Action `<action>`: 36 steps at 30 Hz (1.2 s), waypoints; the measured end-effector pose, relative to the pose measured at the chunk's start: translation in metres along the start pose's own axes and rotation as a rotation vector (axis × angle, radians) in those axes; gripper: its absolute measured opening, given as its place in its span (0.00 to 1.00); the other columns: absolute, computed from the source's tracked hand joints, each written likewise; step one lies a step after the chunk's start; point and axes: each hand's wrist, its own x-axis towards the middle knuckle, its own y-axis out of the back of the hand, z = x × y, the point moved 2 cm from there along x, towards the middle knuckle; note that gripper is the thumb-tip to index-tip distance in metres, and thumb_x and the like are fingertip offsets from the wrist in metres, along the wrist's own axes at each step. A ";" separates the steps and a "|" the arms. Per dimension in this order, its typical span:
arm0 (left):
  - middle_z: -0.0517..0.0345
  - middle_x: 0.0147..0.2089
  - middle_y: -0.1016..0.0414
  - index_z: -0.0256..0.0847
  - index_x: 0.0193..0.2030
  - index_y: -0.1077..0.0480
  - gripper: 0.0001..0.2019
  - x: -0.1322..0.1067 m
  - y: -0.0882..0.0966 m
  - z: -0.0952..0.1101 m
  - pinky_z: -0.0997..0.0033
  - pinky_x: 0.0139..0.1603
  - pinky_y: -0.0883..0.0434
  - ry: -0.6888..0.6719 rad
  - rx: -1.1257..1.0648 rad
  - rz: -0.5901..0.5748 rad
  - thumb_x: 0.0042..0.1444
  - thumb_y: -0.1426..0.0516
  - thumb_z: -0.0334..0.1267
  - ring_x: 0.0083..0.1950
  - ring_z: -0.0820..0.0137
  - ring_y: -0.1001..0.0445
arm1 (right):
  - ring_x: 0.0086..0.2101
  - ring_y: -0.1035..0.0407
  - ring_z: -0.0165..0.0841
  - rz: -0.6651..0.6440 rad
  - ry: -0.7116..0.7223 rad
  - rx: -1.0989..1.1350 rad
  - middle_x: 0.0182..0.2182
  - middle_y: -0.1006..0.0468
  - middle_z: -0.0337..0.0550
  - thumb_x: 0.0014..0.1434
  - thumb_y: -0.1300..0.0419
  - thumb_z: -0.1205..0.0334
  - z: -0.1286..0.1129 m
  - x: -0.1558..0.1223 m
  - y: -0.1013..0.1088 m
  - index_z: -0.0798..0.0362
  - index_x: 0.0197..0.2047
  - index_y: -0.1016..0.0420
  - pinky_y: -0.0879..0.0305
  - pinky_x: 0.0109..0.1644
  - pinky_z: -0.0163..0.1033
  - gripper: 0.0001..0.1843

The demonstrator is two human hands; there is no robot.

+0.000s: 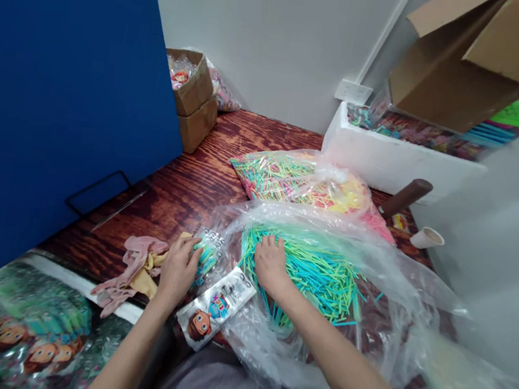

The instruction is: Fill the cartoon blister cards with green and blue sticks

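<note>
My left hand (177,268) is closed round a small printed packet (208,253) partly filled with green and blue sticks, held just above the wooden table (193,178). My right hand (269,262) reaches into an open clear plastic bag (375,270), its fingers curled down into a heap of green and blue sticks (321,272). Whether they grip any sticks is hidden. An empty cartoon-printed packet (216,308) lies between my forearms at the table's front edge.
A second bag of mixed-colour sticks (300,181) lies behind the open one. Pink gloves (134,267) lie left of my left hand. A white foam box (391,159) with packets, cardboard boxes (193,100), a paper cup (426,237) and a blue panel (60,93) surround the table. Filled packets (33,336) sit bottom left.
</note>
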 end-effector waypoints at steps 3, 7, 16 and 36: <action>0.47 0.49 0.26 0.39 0.49 0.27 0.17 -0.007 0.006 0.001 0.57 0.55 0.33 0.032 -0.046 -0.012 0.64 0.51 0.44 0.52 0.58 0.28 | 0.47 0.37 0.48 -0.019 0.009 0.010 0.44 0.25 0.60 0.62 0.51 0.73 0.008 0.004 0.000 0.61 0.45 0.23 0.46 0.52 0.51 0.16; 0.49 0.49 0.26 0.40 0.47 0.26 0.17 -0.013 0.011 0.003 0.58 0.55 0.33 0.048 -0.099 -0.026 0.64 0.51 0.46 0.52 0.59 0.28 | 0.49 0.37 0.49 -0.042 -0.018 0.043 0.46 0.26 0.65 0.62 0.52 0.74 0.021 0.003 0.001 0.65 0.48 0.25 0.46 0.52 0.51 0.17; 0.50 0.48 0.25 0.41 0.46 0.26 0.16 -0.018 0.018 0.008 0.58 0.56 0.33 0.028 -0.081 0.012 0.63 0.50 0.46 0.52 0.59 0.27 | 0.47 0.32 0.43 -0.090 -0.144 0.330 0.45 0.22 0.58 0.63 0.47 0.70 0.046 0.008 0.003 0.58 0.44 0.27 0.43 0.49 0.44 0.09; 0.51 0.49 0.26 0.42 0.47 0.26 0.15 -0.036 0.007 0.030 0.59 0.57 0.35 0.024 -0.174 -0.075 0.64 0.49 0.46 0.54 0.60 0.29 | 0.30 0.30 0.33 0.067 -0.330 0.855 0.27 0.26 0.38 0.60 0.47 0.66 0.114 -0.041 0.011 0.49 0.29 0.42 0.43 0.33 0.33 0.09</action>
